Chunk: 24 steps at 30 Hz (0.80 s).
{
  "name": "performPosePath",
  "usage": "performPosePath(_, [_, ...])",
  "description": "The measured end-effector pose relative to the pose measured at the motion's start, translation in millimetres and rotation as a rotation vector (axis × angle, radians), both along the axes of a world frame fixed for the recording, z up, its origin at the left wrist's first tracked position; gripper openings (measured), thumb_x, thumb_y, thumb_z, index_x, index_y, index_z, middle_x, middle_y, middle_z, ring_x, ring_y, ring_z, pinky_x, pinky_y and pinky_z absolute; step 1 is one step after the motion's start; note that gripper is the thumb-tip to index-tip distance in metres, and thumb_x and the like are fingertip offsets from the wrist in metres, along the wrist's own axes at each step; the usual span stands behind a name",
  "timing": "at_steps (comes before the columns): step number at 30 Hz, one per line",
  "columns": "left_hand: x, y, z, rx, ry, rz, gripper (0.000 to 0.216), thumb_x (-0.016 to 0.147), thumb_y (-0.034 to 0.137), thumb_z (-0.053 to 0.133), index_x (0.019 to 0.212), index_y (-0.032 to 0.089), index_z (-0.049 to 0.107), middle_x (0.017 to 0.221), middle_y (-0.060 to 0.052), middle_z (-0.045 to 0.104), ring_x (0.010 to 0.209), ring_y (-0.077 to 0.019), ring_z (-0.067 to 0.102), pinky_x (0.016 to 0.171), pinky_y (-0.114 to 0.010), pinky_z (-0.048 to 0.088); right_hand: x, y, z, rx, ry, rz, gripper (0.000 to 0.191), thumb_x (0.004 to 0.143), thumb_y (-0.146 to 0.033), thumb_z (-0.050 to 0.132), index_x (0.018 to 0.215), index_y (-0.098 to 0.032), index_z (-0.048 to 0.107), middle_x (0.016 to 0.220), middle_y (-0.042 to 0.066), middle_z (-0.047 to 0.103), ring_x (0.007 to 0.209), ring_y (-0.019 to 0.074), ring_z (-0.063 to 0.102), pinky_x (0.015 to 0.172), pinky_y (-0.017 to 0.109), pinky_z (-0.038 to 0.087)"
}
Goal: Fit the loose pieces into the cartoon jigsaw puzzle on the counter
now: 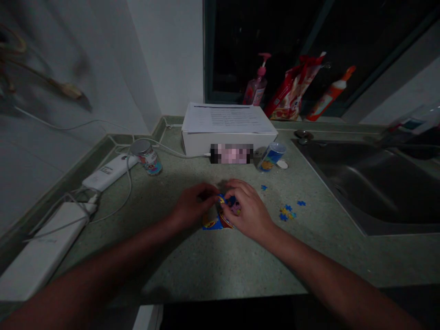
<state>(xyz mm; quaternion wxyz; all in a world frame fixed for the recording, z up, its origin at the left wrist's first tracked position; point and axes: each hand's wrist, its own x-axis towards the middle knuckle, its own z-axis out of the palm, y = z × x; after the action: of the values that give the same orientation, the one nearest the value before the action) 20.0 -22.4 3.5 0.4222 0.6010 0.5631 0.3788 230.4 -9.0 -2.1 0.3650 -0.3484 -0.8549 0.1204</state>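
Item 1, left hand (194, 206): partly closed, fingertips pinched on the upper edge of a printed foil packet (213, 221) in blue, red and yellow; the print was not legible in the low light. Item 2, right hand (248, 211): curled over the same packet from the opposite side, fingers (228, 207) bearing on its top edge and grasping it; a small blue-and-pink piece (233, 205) showed just beneath them, its exact hold hidden. Handling noted: fingertip work only, palms kept off the packet, both hands close together with their fingers nearly touching. Location: packet between the two hands, low against the speckled green worktop (165, 270), apparently resting on it, near the front edge. Loose nearby: small blue and yellow jigsaw-like pieces (287, 212), just right of the right hand, with two blue ones lying apart. Beyond: white cardboard box (228, 144) bearing printed sheets (228, 118), blue paper cup (271, 156), small tin (147, 158), white power bank (108, 172) with cables. To the right: stainless steel sink (357, 183). Along the window behind: pink pump bottle (257, 87), red bag (292, 89), orange-capped bottle (330, 94)
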Motion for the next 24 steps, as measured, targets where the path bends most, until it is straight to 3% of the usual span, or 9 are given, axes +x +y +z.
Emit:
performPosePath(7, [-3,2,7.2,-0.028,0.046,0.000,0.013,0.082,0.028,0.070,0.089,0.024,0.079,0.092,-0.006,0.083,0.088,-0.0246,0.077,0.089,-0.040,0.061,2,-1,0.3,-0.018,-0.020,0.038,0.007,0.095,-0.020,0.065,0.101,-0.023,0.062,0.125,0.015,0.073,0.125,0.0334,0.067,0.106,0.059,0.056])
performPosePath(13, [-4,3,-0.1,-0.034,0.136,-0.028,0.016,0.084,0.027,0.069,0.093,0.025,0.082,0.094,-0.006,0.084,0.087,-0.0243,0.076,0.086,-0.039,0.061,9,3,0.3,-0.041,-0.043,0.062,0.012,0.098,-0.017,0.060,0.106,-0.022,0.068,0.125,0.014,0.073,0.125,0.0306,0.067,0.108,0.057,0.056])
performPosePath(19, [-4,2,-1.3,0.011,0.227,-0.091,0.018,0.085,0.023,0.067,0.093,0.025,0.083,0.086,-0.004,0.082,0.078,-0.0222,0.074,0.075,-0.035,0.058,9,3,-4.3,-0.078,-0.075,0.101,0.018,0.096,-0.017,0.065,0.112,-0.024,0.070,0.129,0.012,0.072,0.130,0.0304,0.065,0.110,0.057,0.055])
performPosePath(24, [-6,-1,-0.5,0.010,0.346,-0.176,0.021,0.085,0.022,0.066,0.095,0.025,0.084,0.085,-0.002,0.082,0.077,-0.0219,0.073,0.070,-0.032,0.053,9,2,-5.5,-0.092,-0.124,0.138,0.017,0.094,-0.014,0.065,0.106,-0.024,0.073,0.126,0.012,0.073,0.128,0.0302,0.066,0.108,0.055,0.056])
